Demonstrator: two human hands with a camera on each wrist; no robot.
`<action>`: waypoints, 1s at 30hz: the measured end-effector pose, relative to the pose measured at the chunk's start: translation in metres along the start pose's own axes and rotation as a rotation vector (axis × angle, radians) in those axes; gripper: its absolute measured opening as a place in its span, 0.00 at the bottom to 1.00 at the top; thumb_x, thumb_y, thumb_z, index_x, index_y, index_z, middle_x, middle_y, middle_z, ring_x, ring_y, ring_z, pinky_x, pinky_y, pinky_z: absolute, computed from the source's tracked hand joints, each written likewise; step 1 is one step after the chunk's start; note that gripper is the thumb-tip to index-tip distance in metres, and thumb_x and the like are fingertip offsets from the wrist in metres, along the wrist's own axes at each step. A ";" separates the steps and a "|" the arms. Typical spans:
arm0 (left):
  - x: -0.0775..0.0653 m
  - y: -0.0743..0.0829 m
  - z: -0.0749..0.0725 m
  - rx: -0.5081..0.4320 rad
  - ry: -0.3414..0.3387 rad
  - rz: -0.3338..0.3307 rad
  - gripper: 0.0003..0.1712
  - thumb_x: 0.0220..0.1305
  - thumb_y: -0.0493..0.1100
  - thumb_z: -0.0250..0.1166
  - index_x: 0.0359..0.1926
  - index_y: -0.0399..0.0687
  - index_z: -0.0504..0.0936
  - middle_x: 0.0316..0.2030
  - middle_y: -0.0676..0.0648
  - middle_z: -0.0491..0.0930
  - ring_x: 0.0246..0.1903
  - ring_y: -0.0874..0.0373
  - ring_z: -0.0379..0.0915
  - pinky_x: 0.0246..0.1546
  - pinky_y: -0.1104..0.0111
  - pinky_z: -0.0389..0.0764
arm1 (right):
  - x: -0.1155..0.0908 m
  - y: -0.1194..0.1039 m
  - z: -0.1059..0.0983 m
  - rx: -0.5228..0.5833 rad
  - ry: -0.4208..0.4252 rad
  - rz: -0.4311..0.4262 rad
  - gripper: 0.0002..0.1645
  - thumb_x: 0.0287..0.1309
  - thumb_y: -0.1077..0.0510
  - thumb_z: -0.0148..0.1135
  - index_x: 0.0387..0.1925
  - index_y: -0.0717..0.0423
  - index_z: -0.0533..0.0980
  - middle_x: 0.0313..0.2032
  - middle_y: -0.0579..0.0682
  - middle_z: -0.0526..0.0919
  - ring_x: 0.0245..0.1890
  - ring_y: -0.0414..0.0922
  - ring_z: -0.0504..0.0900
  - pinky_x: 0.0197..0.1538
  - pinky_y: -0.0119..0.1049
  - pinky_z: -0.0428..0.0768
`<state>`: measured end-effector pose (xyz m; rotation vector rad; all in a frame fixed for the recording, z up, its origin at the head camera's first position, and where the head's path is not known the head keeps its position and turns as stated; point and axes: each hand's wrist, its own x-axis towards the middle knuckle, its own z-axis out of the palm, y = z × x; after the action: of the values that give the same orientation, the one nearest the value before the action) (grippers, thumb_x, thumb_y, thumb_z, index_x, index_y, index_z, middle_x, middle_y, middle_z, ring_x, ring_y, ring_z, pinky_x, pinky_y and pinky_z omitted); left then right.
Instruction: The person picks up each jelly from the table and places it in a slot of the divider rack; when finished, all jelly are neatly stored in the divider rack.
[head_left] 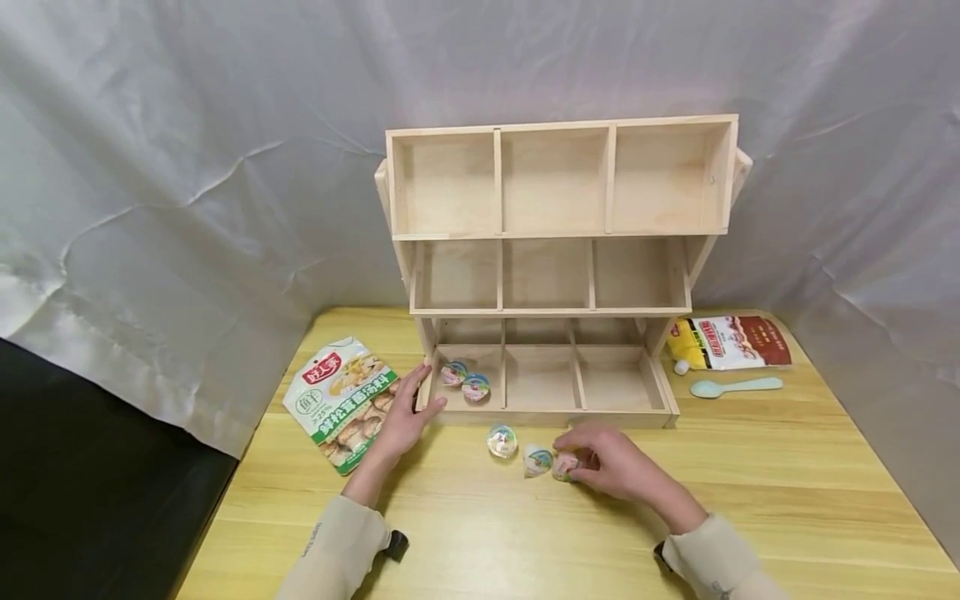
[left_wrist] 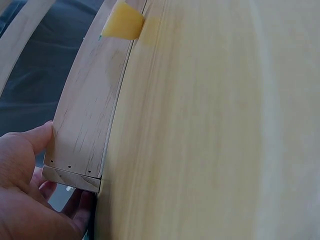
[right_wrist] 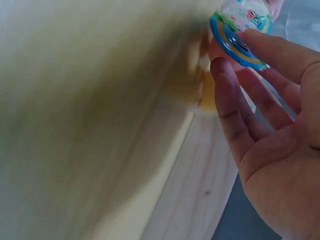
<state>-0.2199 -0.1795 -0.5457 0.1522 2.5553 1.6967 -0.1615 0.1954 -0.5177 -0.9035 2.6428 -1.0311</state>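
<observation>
My left hand [head_left: 406, 423] grips the front left corner of a tiered wooden organizer [head_left: 465, 417]. In the left wrist view, the thumb rests on the front board [left_wrist: 85, 110] and the fingers bend round its end. My right hand [head_left: 611, 461] pinches a small jelly cup [head_left: 565, 467] by thumb and fingers, low over the table; its blue-rimmed lid [right_wrist: 232, 45] shows in the right wrist view. Just left of it on the table are a tilted jelly cup [head_left: 537, 461] and another jelly cup [head_left: 502, 442]. Two pink jelly cups [head_left: 476, 387] lie in the bottom left compartment.
A green-and-white food pouch [head_left: 345, 404] lies left of the organizer. On the right are a spouted red-and-yellow pouch [head_left: 731, 342] and a pale blue spoon [head_left: 737, 386]. Two upper tiers [head_left: 558, 237] with three compartments each rise above the bottom one. Grey cloth [head_left: 225, 167] hangs behind.
</observation>
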 end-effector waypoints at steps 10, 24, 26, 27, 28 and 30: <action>0.000 0.001 -0.001 -0.009 0.002 0.001 0.41 0.75 0.49 0.64 0.81 0.52 0.56 0.82 0.43 0.46 0.81 0.39 0.42 0.80 0.43 0.48 | -0.002 0.006 0.006 0.006 -0.011 -0.011 0.15 0.57 0.61 0.77 0.46 0.54 0.85 0.39 0.42 0.85 0.31 0.30 0.76 0.33 0.27 0.80; -0.001 0.000 0.000 -0.001 0.001 0.009 0.40 0.76 0.48 0.63 0.81 0.51 0.56 0.82 0.42 0.46 0.81 0.38 0.41 0.80 0.41 0.48 | -0.004 -0.002 -0.005 0.168 0.065 0.042 0.21 0.64 0.58 0.71 0.58 0.53 0.82 0.51 0.50 0.85 0.38 0.36 0.81 0.41 0.30 0.84; -0.003 0.006 0.000 -0.006 -0.001 0.001 0.40 0.76 0.46 0.63 0.81 0.48 0.56 0.82 0.40 0.45 0.81 0.37 0.41 0.80 0.41 0.47 | -0.003 -0.003 -0.007 0.195 0.089 0.033 0.23 0.65 0.58 0.70 0.61 0.53 0.80 0.52 0.49 0.84 0.41 0.38 0.81 0.43 0.31 0.84; -0.002 0.006 0.000 -0.007 -0.003 -0.004 0.41 0.76 0.45 0.62 0.81 0.46 0.55 0.82 0.40 0.45 0.81 0.36 0.40 0.80 0.41 0.47 | -0.002 -0.003 -0.007 0.208 0.102 0.027 0.24 0.66 0.59 0.69 0.62 0.53 0.79 0.52 0.48 0.84 0.41 0.38 0.81 0.43 0.31 0.84; -0.003 0.006 0.000 -0.014 -0.002 -0.002 0.41 0.76 0.45 0.63 0.81 0.45 0.55 0.82 0.39 0.45 0.81 0.36 0.40 0.80 0.41 0.47 | -0.002 -0.003 -0.008 0.221 0.112 0.021 0.24 0.67 0.60 0.68 0.63 0.52 0.78 0.51 0.48 0.83 0.42 0.39 0.81 0.42 0.31 0.84; -0.002 0.007 0.001 -0.013 -0.002 -0.004 0.41 0.76 0.45 0.63 0.81 0.45 0.55 0.82 0.39 0.45 0.81 0.36 0.40 0.80 0.41 0.47 | -0.001 -0.004 -0.008 0.247 0.133 0.006 0.24 0.67 0.61 0.67 0.63 0.49 0.78 0.50 0.47 0.82 0.42 0.40 0.80 0.41 0.31 0.85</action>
<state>-0.2171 -0.1767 -0.5399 0.1471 2.5410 1.7108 -0.1618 0.1981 -0.5088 -0.7985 2.5405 -1.4240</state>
